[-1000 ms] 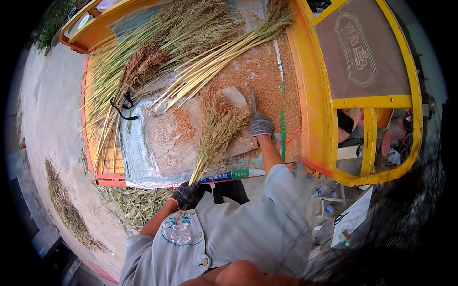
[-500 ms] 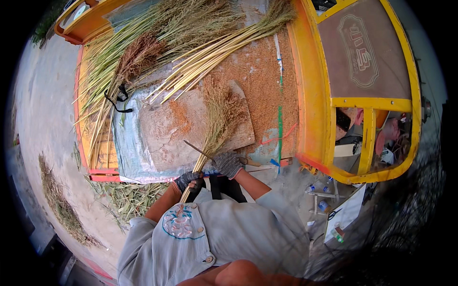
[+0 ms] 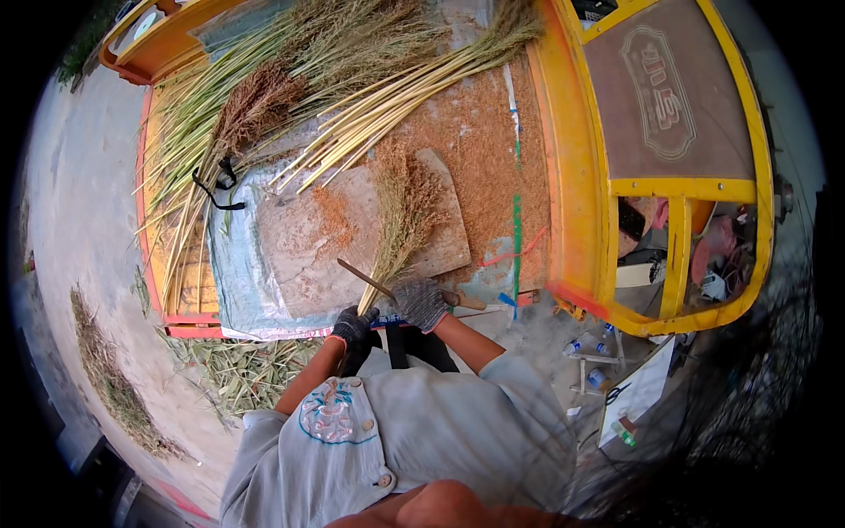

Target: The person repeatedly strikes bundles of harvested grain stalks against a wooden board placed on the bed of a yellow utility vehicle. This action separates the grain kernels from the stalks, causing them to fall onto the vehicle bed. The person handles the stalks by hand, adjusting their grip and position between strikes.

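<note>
My left hand [image 3: 352, 327], in a dark glove, grips the stem end of a small bundle of dry seed-headed stalks [image 3: 403, 216]. The bundle's bushy top lies on a flat wooden board [image 3: 308, 238] on the cart bed. My right hand [image 3: 422, 304], in a grey glove, is closed on a thin bladed tool [image 3: 365, 275] with a wooden handle. The blade lies across the bundle's stems, just above my left hand. The two hands are close together at the near edge of the cart bed.
A big heap of long green-yellow stalks [image 3: 290, 97] fills the back of the yellow-framed cart [image 3: 572, 176]. A black strap [image 3: 216, 189] lies left of the board, and reddish chaff covers the bed. Cut leaves [image 3: 238, 370] litter the ground; plastic bottles [image 3: 585, 352] lie to the right.
My right hand drew back from the far side of the board to the bundle's stems beside my left hand. The bundle now lies more upright on the board.
</note>
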A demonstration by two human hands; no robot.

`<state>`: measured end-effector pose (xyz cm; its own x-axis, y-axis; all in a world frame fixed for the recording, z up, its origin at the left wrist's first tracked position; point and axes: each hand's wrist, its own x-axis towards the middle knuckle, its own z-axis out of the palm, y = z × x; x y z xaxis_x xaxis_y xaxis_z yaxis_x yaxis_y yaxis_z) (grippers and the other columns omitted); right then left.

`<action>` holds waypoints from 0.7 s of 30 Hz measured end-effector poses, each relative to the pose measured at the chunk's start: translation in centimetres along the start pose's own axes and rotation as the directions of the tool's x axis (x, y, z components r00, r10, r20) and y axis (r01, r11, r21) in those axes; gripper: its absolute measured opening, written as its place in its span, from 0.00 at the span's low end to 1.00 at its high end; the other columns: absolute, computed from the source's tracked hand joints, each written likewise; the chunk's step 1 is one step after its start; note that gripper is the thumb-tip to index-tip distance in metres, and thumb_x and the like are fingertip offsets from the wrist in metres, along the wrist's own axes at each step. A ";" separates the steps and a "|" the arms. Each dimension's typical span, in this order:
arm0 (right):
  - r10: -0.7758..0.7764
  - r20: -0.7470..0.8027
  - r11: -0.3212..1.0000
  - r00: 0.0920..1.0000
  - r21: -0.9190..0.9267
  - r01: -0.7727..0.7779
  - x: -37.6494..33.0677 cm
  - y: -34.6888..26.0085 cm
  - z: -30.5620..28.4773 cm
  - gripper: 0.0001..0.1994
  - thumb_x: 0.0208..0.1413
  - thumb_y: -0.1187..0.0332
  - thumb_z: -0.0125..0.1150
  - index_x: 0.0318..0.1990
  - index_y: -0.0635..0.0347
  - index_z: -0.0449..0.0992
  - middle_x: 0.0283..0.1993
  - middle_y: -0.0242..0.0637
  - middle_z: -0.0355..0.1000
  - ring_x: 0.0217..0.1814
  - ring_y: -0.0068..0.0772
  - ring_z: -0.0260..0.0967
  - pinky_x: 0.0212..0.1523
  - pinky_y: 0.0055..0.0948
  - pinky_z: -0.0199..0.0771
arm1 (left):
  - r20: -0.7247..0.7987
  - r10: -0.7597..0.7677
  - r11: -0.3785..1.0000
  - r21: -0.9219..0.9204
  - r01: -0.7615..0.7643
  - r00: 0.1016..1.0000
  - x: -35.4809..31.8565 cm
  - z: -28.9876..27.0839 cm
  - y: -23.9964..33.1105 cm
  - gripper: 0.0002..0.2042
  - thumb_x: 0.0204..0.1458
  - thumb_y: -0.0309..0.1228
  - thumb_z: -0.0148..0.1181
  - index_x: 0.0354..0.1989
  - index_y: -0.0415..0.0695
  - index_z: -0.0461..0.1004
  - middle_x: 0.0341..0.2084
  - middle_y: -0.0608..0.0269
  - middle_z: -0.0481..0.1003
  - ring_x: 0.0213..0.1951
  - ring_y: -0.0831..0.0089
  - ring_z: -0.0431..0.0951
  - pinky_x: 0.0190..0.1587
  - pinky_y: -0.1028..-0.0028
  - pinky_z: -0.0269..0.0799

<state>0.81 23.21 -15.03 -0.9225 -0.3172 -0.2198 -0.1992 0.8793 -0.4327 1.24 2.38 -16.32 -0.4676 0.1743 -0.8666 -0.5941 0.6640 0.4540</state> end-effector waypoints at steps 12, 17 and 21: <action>0.407 0.263 0.904 0.875 -0.253 -0.345 9.1 13.4 -3.8 0.18 0.57 0.56 0.44 0.45 0.58 0.71 0.46 0.48 0.72 0.44 0.50 0.71 0.40 0.56 0.65 | 0.411 -0.099 0.836 -0.460 0.300 0.906 -4.9 -2.9 3.2 0.13 0.50 0.44 0.59 0.27 0.49 0.66 0.13 0.73 0.60 0.13 0.83 0.56 0.14 0.80 0.52; 0.707 0.183 0.697 0.683 -0.020 -0.717 9.3 13.1 -8.3 0.19 0.56 0.54 0.46 0.42 0.60 0.72 0.36 0.50 0.73 0.37 0.48 0.72 0.35 0.50 0.69 | 0.396 -0.115 0.867 -0.407 0.287 0.911 -7.1 -4.3 4.2 0.12 0.50 0.43 0.59 0.28 0.49 0.67 0.13 0.73 0.60 0.14 0.82 0.59 0.14 0.80 0.53; 0.615 -0.176 0.780 0.769 -0.008 -0.626 5.5 12.2 -8.0 0.17 0.53 0.55 0.48 0.34 0.60 0.74 0.26 0.48 0.71 0.29 0.46 0.71 0.30 0.45 0.69 | 0.489 -0.143 0.832 -0.412 0.372 0.861 -5.1 -4.2 1.2 0.12 0.52 0.44 0.57 0.29 0.49 0.68 0.13 0.73 0.61 0.16 0.83 0.61 0.15 0.81 0.56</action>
<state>-9.37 35.05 -14.55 -0.8898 0.3597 -0.2810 0.4195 0.8871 -0.1925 0.17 -0.76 -10.51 0.0027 0.4104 -0.9119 -0.9377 0.3179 0.1403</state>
